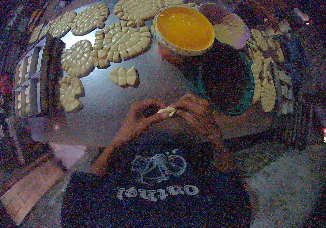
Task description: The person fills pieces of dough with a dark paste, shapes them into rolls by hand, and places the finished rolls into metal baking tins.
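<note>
Close to the table's near edge, my left hand (pixel 142 117) and my right hand (pixel 196 113) meet around a small pale dough piece (pixel 166 110). Fingers of both hands pinch it from either side, and a fold or flap shows at its right end. Beyond my left hand lies a small cluster of dough pieces (pixel 123 76). Larger rounds of similar pieces cover the far left, among them a dough round (pixel 127 41) and another dough round (pixel 78 58). A tub of orange-yellow filling (pixel 184 28) stands beyond my right hand.
A dark teal basin (pixel 249 76) sits right of my right hand, its inside too dark to make out. Behind it is a pale-coloured bowl (pixel 232 32). More dough pieces (pixel 267 87) lie at the far right. A tray rack (pixel 37 81) stands at the table's left side.
</note>
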Demonstrator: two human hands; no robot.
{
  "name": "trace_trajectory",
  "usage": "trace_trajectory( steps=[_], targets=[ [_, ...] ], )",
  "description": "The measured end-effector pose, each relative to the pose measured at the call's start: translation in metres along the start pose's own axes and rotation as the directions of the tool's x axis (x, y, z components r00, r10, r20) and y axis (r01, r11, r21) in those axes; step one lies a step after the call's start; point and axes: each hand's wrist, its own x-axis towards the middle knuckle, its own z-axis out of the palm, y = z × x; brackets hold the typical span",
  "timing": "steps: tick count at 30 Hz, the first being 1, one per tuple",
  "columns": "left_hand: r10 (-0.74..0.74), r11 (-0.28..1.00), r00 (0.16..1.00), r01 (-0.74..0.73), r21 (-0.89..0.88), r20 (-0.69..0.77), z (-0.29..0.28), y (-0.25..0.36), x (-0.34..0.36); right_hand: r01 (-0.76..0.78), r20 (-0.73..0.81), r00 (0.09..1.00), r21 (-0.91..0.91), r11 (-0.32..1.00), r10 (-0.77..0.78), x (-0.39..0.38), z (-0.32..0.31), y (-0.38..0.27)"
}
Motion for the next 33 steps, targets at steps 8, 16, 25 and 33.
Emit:
trace_trajectory(
  steps=[8, 16, 25, 33],
  targets=[
    [-0.217, 0.757, 0.96, 0.281, -0.59, 0.179, -0.001, -0.036, 0.015, 0.171, -0.163, 0.968, -0.138, 0.976, -0.192, -0.001, 0.007, -0.028],
    [-0.207, 0.682, 0.977, 0.183, -0.708, 0.054, 0.002, -0.041, 0.013, -0.057, -0.416, 0.907, -0.272, 0.961, -0.064, -0.007, 0.057, -0.049],
    [0.035, 0.887, 0.999, -0.037, -0.46, -0.015, -0.005, -0.026, 0.011, -0.244, -0.457, 0.815, 0.288, 0.926, 0.357, -0.004, 0.065, -0.034],
    [-0.192, 0.856, 0.976, 0.115, -0.504, -0.104, -0.001, -0.034, 0.0, 0.053, -0.466, 0.879, -0.122, 0.991, -0.104, -0.007, 0.073, -0.05]
  ],
)
